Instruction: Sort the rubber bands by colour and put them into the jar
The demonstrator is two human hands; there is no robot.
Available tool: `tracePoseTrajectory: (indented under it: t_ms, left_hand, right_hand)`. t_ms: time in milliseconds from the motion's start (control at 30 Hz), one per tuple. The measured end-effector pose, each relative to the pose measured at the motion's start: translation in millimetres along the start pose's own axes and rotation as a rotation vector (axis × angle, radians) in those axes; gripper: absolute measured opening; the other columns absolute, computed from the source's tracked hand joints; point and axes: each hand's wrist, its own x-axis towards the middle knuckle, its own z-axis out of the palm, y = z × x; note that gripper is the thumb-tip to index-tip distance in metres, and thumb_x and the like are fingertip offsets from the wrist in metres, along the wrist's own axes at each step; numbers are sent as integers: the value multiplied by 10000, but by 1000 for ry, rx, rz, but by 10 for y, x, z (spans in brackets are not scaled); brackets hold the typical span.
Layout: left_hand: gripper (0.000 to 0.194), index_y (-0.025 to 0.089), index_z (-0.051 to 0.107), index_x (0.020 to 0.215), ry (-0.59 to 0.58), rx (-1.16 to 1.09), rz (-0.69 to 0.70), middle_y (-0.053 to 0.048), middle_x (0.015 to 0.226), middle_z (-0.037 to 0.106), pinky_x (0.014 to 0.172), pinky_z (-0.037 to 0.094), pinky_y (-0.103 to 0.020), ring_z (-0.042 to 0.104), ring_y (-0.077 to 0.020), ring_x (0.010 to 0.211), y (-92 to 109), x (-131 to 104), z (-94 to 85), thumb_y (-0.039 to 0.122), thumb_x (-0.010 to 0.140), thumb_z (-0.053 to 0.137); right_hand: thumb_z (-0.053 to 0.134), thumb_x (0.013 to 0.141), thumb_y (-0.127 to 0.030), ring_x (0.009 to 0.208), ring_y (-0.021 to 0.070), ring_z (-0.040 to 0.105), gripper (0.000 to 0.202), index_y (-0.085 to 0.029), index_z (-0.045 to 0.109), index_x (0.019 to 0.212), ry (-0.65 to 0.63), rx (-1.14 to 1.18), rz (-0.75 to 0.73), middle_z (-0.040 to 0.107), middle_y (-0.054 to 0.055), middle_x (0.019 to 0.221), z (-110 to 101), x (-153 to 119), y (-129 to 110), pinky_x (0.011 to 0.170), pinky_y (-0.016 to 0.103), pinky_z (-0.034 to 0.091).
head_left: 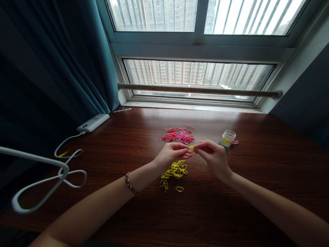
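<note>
My left hand [171, 155] and my right hand [212, 157] meet above the middle of the table, fingers pinched. Between their fingertips are small yellow rubber bands [191, 147]; how they are joined is too small to make out. Below my left hand lies a loose pile of yellow rubber bands [175, 170], with a single yellow band [179, 189] apart in front of it. Just beyond the hands spreads a heap of pink and red rubber bands [178, 135]. A small clear jar [228, 138] with yellow bits inside stands behind my right hand, which partly hides its lower side.
The brown wooden table [269, 164] runs back to a window with a metal rail [200, 90]. A white power bank [94, 122] lies at the back left, with its white cable [64, 169] looping over the left side. A blue curtain [84, 61] hangs there.
</note>
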Motion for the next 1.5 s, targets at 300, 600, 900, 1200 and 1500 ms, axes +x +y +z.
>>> tracePoseTrajectory:
  t_ms: [300,600,900,1200,1500]
  left_hand:
    - [257,93,614,742,4,57,-38,-46,665,651,559,480,-197,616,-107,587,8,-19,-19,297,635,728]
    - [248,96,679,783,-40,28,-64,-76,738,677,658,488,-237,623,-120,649,-1,-45,1,300,648,718]
    - [277,85,695,816,-78,158,-8,-94,762,686,711,470,-246,610,-128,702,21,-89,35,307,650,705]
    - [239,96,698,731,58,57,-64,-64,692,678,689,478,-228,606,-109,645,41,-99,74,222,545,778]
    - [219,98,679,709,108,36,-21,-61,704,677,676,494,-221,613,-109,648,157,-8,-70,177,533,782]
  right_hand:
    - [717,628,-230,638,129,617,111,-172,665,707,-152,231,228,664,7,682,45,-7,17,639,258,524]
    - [688,675,-246,701,144,586,70,-183,679,704,-120,-1,21,619,31,781,36,-11,63,622,255,493]
    - [631,739,-248,662,142,567,87,-167,621,768,-129,-197,1,613,27,731,22,-46,92,614,262,479]
    - [623,742,-278,679,144,559,115,-169,605,775,-167,-142,-23,597,33,740,30,-50,66,622,264,494]
    - [572,780,-271,764,136,584,173,-178,550,924,-183,-1,30,579,40,880,110,-77,88,697,273,501]
